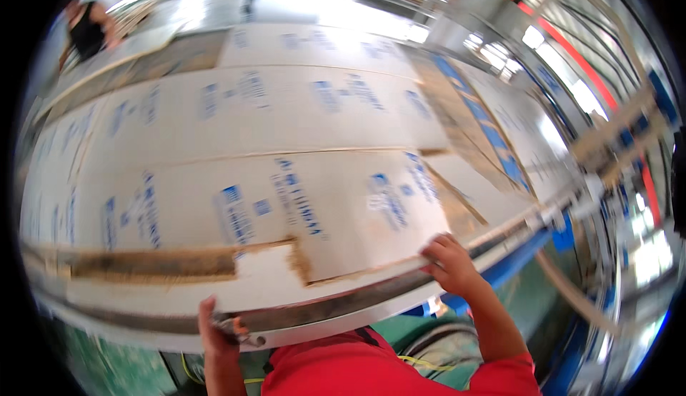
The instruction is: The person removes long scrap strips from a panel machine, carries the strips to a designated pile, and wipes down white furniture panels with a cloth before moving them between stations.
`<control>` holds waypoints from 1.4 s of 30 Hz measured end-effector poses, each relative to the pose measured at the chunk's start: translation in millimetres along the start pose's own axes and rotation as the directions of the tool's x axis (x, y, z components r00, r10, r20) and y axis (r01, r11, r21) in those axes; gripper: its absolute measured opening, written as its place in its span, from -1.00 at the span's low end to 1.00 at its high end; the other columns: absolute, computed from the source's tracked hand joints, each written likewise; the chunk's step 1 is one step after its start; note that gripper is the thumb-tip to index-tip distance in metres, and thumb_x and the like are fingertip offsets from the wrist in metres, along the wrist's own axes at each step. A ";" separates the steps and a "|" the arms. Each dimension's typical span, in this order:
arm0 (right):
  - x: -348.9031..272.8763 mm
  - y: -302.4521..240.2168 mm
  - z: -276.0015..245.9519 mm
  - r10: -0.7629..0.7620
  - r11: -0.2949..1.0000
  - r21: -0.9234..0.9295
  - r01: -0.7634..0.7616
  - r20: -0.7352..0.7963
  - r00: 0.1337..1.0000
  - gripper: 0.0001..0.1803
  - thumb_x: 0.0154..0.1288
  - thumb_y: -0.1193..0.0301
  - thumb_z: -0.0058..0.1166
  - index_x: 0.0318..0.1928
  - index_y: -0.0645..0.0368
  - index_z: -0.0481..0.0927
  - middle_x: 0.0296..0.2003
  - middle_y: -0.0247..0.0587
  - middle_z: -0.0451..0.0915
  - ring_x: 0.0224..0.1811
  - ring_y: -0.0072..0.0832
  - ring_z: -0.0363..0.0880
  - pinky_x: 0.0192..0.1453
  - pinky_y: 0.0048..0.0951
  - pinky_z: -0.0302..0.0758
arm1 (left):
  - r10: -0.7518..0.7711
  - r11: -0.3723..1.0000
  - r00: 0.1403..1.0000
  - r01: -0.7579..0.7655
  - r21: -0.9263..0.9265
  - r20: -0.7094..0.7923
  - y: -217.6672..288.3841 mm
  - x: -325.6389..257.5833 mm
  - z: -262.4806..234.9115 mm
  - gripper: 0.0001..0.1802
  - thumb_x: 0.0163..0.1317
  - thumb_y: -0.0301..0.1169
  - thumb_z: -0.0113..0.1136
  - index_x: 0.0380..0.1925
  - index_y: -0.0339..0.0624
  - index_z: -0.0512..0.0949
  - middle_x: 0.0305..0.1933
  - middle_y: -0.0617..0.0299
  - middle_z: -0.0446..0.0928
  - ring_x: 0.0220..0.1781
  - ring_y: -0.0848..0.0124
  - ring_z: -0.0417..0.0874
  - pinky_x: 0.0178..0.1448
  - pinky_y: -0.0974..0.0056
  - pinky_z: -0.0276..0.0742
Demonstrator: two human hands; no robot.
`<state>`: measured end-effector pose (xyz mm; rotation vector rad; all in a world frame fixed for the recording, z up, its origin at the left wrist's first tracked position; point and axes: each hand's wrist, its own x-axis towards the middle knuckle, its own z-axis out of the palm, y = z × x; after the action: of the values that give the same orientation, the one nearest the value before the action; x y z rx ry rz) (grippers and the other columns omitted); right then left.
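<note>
At the near edge of the big white sheet [286, 203], the right hand [451, 264] grasps its rim, and the left hand [218, 332] clenches a small tool [243, 333]. The film is torn there; pulling unevenly could rip it further.

Up ahead of the hands, rows of pale flat boards with blue print [300, 103] run across the whole work surface, and there's a bare brown cardboard strip with blue bands [475, 121] slanting off beyond the right hand. Far off past the left hand, a person in a dark top [87, 28] stands. Down below both hands, green floor [100, 371] shows.
</note>
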<state>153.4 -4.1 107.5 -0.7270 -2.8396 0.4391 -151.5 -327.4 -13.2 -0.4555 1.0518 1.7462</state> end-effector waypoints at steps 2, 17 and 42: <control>-2.8 -3.1 -2.7 0.014 1.000 0.019 -0.014 -0.022 1.000 -0.70 -0.09 0.45 0.30 -0.27 0.16 0.54 -0.23 -0.15 0.52 -0.07 -0.13 0.44 0.02 -0.19 0.39 | 0.274 0.962 0.958 -0.273 -0.026 0.081 -10.5 5.2 -8.3 -0.60 0.16 -0.01 -0.02 -0.43 -0.13 0.51 -0.66 0.22 0.49 -0.73 0.33 0.47 -0.69 0.27 0.37; -113.9 149.3 83.4 0.959 -0.202 0.881 0.428 0.090 0.269 -0.72 0.27 0.34 0.01 -0.14 0.31 0.43 -0.34 -0.10 0.52 -0.32 -0.24 0.52 -0.11 -0.21 0.46 | 0.240 0.965 0.955 -0.215 0.151 -0.176 17.5 -50.7 39.8 -0.22 0.21 0.21 -0.26 -0.85 -0.25 0.44 -0.83 0.09 0.35 -0.85 0.24 0.22 -0.78 0.28 0.20; -114.1 143.0 -8.8 0.810 -0.200 0.770 0.606 -0.219 0.545 -0.55 0.05 0.39 0.09 -0.04 0.41 0.53 -0.03 0.09 0.54 0.06 -0.09 0.46 0.08 -0.16 0.39 | 0.593 0.799 0.783 -0.601 0.021 -0.187 -60.7 -107.1 30.7 -0.54 0.15 -0.02 -0.08 -0.27 -0.16 0.56 -0.44 0.13 0.59 -0.48 0.26 0.60 -0.44 0.19 0.53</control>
<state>317.1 61.5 58.3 -0.4959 -0.5205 1.5721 -47.0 -355.4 53.0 -0.3264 1.4043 2.3241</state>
